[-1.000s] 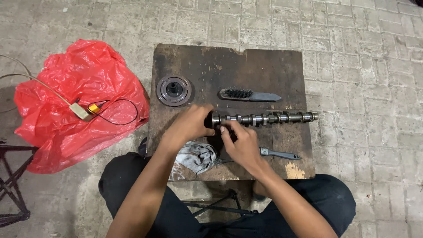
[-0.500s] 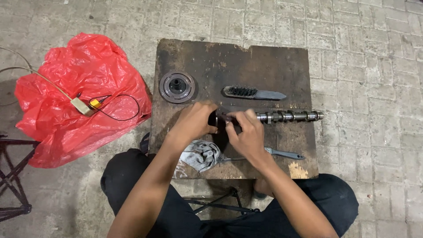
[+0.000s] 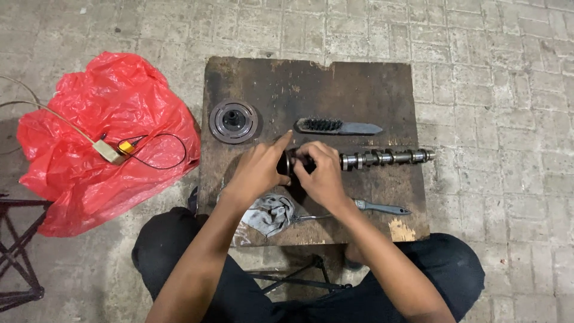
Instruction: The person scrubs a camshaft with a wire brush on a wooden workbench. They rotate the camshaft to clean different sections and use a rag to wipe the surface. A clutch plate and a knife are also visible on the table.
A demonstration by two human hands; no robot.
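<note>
A metal camshaft (image 3: 387, 158) lies across a dark wooden board (image 3: 311, 90), its lobes pointing right. Both my hands meet at its left end. My left hand (image 3: 258, 168) cups a dark round part on that end, index finger stretched out. My right hand (image 3: 320, 173) grips the shaft just right of it, fingers curled over the top. The end of the shaft is mostly hidden under my fingers. A round pulley-like disc (image 3: 233, 121) sits on the board to the left, apart from my hands.
A wire brush (image 3: 336, 126) lies above the camshaft. A wrench (image 3: 373, 208) and a grey rag (image 3: 270, 213) lie near the board's front edge. A red plastic bag (image 3: 101, 149) with a small wired device (image 3: 116, 149) sits on the paved floor at left. A metal stand (image 3: 18, 263) is at bottom left.
My hands stay on the camshaft's left end; the fingers have shifted their grip, and my left index finger now points out. The camshaft has barely moved.
</note>
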